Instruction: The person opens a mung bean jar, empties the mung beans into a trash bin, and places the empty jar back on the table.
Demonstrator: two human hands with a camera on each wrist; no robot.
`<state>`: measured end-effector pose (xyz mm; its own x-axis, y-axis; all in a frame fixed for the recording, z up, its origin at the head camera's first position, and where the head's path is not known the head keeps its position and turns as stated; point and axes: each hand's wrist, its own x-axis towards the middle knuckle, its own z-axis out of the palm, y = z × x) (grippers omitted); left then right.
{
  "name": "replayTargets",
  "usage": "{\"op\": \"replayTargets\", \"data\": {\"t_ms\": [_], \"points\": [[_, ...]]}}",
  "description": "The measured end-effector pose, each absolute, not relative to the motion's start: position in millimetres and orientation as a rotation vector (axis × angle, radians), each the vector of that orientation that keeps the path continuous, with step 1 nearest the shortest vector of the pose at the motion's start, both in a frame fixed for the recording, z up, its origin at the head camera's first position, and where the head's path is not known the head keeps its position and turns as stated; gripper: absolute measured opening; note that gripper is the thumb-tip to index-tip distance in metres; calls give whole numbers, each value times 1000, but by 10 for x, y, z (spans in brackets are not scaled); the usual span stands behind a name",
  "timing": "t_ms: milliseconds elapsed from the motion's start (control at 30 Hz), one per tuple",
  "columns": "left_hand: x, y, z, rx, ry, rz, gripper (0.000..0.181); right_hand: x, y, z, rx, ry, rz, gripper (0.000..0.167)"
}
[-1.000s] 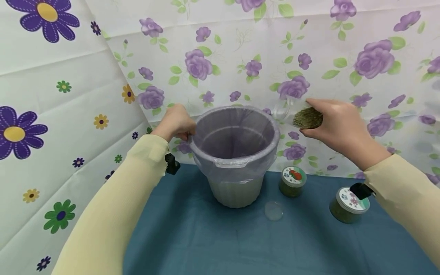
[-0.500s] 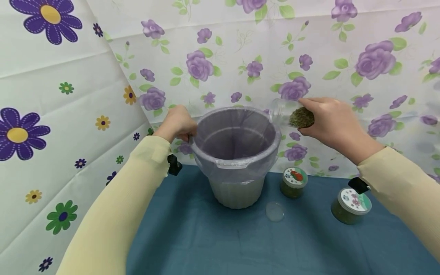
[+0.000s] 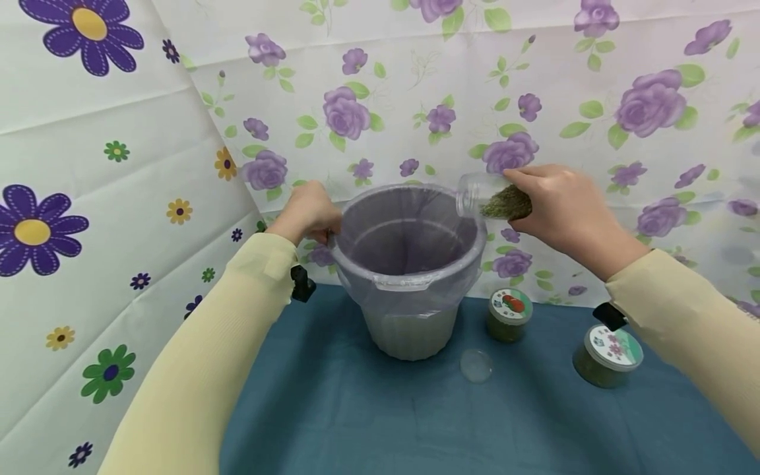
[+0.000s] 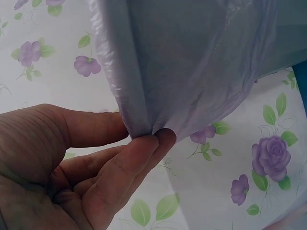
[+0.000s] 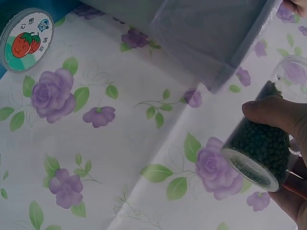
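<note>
The clear jar (image 3: pixel 488 190) is in the upper right of the head view, raised off the table and lying nearly on its side, its mouth pointing left and overlapping the bucket (image 3: pixel 408 336) rim in the picture. The right hand (image 3: pixel 567 206) grips its base end, thumb and fingers curled round it. As far as the work goes, the jar is already unlidded and tilted, but green granules (image 3: pixel 509 203) still lie inside, so the contents seem largely left to deal with; none show falling, and the bucket's bottom is too shaded to judge. In the right wrist view the granules are small, rounded pellets behind hard, glossy walls. At mid-frame, the left hand (image 3: pixel 310 212) pinches the edge of the liner (image 3: pixel 424 298), thin, crinkled, purplish film, between thumb and fingertips; it drapes over the round rim of the pale, ribbed, tapering bucket. Right of the bucket's foot lies a flat, clear disc (image 3: pixel 476 366), perhaps the jar's lid. Farther right stand two squat, round tubs, the tomato-label tub (image 3: pixel 509 316) and the flower-label tub (image 3: pixel 608 356), both lidded, on matte blue cloth (image 3: pixel 368 422). Creased floral sheeting (image 3: pixel 415 72) fills the upper frame.
</note>
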<state>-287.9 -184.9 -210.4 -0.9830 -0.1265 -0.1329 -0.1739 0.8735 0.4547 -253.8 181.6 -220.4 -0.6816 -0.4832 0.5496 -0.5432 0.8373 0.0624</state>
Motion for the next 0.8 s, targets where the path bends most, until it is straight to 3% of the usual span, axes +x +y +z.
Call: {"op": "replayTargets", "data": {"t_ms": [200, 367, 800], "points": [[-2875, -1860, -2106, -239, 2950, 712, 21, -2556, 1783, -2221, 768, -2419, 116, 71], [-2863, -1830, -2061, -204, 2964, 604, 4, -2549, 1780, -2221, 778, -2404, 105, 71], [-2850, -1806, -2030, -167, 2970, 542, 9, -2553, 1783, -2210, 798, -2375, 72, 71]]}}
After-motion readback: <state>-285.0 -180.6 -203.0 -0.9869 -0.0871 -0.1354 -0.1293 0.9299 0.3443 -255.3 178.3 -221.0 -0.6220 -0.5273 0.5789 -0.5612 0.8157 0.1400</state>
